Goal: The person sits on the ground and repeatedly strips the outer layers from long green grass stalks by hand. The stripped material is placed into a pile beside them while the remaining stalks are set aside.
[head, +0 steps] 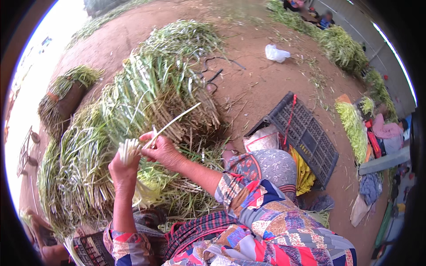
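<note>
My left hand (pixel 123 169) is closed around a bundle of pale cut plant stalks (pixel 129 151), their ends pointing up at the camera. Beside it, at the right, my right hand (pixel 161 151) pinches one long pale stalk (pixel 179 118) that slants up to the right. The leaves of the held bundle seem to hang below my left hand, partly hidden by it. Behind both hands lies a large heap of long green leafy stalks (pixel 133 93), with brownish root ends facing right.
An overturned black plastic crate (pixel 304 133) with a red strap stands at the right, a white sack (pixel 263 139) and yellow cloth (pixel 301 173) by it. A white plastic bag (pixel 277 54) lies on the earth floor. At far right a person in pink (pixel 387 128) sits near more stalks (pixel 352 129).
</note>
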